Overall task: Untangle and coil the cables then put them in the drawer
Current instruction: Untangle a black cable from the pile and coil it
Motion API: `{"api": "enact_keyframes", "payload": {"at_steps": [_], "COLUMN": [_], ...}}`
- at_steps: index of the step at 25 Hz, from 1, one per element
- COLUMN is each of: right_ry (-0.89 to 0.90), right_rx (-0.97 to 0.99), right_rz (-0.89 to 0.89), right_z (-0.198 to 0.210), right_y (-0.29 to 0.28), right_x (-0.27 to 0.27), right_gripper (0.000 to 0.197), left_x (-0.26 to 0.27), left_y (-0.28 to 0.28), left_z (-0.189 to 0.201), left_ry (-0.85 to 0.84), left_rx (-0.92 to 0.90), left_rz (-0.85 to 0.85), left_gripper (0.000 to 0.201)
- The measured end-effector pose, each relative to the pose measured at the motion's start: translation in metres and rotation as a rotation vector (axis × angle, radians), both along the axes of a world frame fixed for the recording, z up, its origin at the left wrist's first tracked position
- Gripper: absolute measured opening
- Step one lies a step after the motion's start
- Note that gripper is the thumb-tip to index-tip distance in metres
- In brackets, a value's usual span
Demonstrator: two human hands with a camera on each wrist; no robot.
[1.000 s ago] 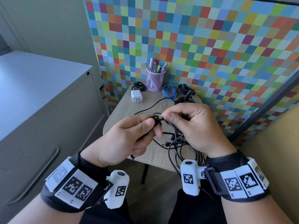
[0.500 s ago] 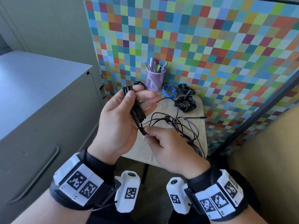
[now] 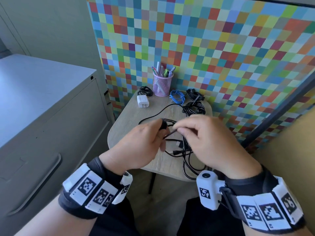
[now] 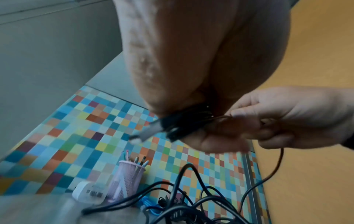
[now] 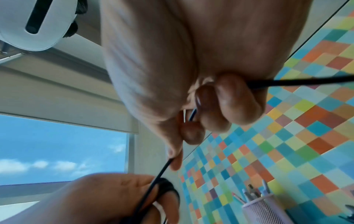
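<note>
My left hand (image 3: 150,137) grips a small bundle of coiled black cable (image 3: 164,125) just above the little wooden table (image 3: 126,126). In the left wrist view a grey plug (image 4: 148,133) sticks out of that bundle (image 4: 184,122). My right hand (image 3: 185,132) is close beside it and pinches the free strand (image 3: 170,133) of the same cable. In the right wrist view, fingers (image 5: 235,103) are curled round the black cable (image 5: 296,82), which runs on to the left hand's coil (image 5: 166,188). A loose tangle of black cables (image 3: 185,152) lies under both hands and hangs over the table's near edge.
At the back of the table lie a black coil (image 3: 194,108), a blue coil (image 3: 177,97), two more black bundles (image 3: 194,94) (image 3: 144,90), a white charger (image 3: 142,101) and a pink pen cup (image 3: 162,84). A grey cabinet's drawer handle (image 3: 39,189) is at left, shut.
Half a second ago the left hand held the coil raised while the right hand pulled the strand low. Both hands have come together again low over the table.
</note>
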State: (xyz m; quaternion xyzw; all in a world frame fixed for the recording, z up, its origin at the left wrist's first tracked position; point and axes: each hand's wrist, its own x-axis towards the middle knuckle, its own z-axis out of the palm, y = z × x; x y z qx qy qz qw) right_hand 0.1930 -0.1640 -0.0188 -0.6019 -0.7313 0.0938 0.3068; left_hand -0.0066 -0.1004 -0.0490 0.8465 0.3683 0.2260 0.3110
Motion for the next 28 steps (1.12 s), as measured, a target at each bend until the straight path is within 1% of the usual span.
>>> {"api": "enact_keyframes", "payload": {"at_steps": [2,4,5,8,11,13,15,17,19,20,22,24,26,27,28], "right_ry": [0.109,0.233,0.289,0.408,0.377,0.351,0.319,0.248,0.152,0.097,-0.020,-0.110,-0.164,-0.175,-0.184], "right_rx": [0.119,0.138,0.119,0.079,0.106,0.117,0.098,0.072,0.063,0.051,0.025,-0.017,-0.081,-0.103,-0.115], "right_rz": [-0.074,-0.069,-0.046,0.010,0.038,0.066,0.065,0.053,0.064,0.069,0.050,0.035,0.077,0.104,0.128], "right_z": [0.002,0.002,0.001,-0.005,-0.009,-0.011,-0.015,-0.018,-0.022,-0.022,-0.020,-0.022,-0.023,-0.024,-0.023], "right_y": [0.004,0.008,0.010,0.015,0.019,0.022,0.025,0.026,0.024,0.022,0.017,0.013,0.009,0.006,0.005], "right_x": [0.012,0.018,0.018,0.018,0.018,0.016,0.011,0.003,-0.005,-0.010,-0.019,-0.028,-0.035,-0.038,-0.040], "right_gripper": [0.013,0.010,0.010,0.006,0.015,0.016,0.018,0.023,0.030,0.031,0.026,0.016,0.021,0.022,0.020], "left_x": [-0.003,-0.005,-0.006,-0.009,-0.011,-0.010,-0.006,-0.003,0.002,0.005,0.010,0.011,0.010,0.010,0.010], "left_y": [0.000,-0.002,-0.003,-0.003,-0.003,-0.004,-0.005,-0.008,-0.011,-0.014,-0.016,-0.015,-0.011,-0.009,-0.007], "left_z": [0.005,0.007,0.008,0.012,0.014,0.016,0.018,0.020,0.024,0.025,0.027,0.027,0.026,0.026,0.025], "left_ry": [-0.093,-0.226,-0.287,-0.490,-0.693,-0.819,-0.926,-1.019,-1.110,-1.155,-1.256,-1.352,-1.381,-1.354,-1.286], "left_rx": [-0.286,-0.509,-0.584,-0.713,-0.844,-0.910,-0.933,-0.934,-0.924,-0.922,-0.916,-0.883,-0.812,-0.753,-0.673], "left_rz": [-0.043,-0.093,-0.117,-0.191,-0.238,-0.274,-0.300,-0.284,-0.215,-0.161,-0.064,-0.006,0.028,0.041,0.055], "left_gripper": [0.033,0.044,0.046,0.042,0.039,0.037,0.033,0.029,0.028,0.027,0.029,0.032,0.032,0.032,0.031]}}
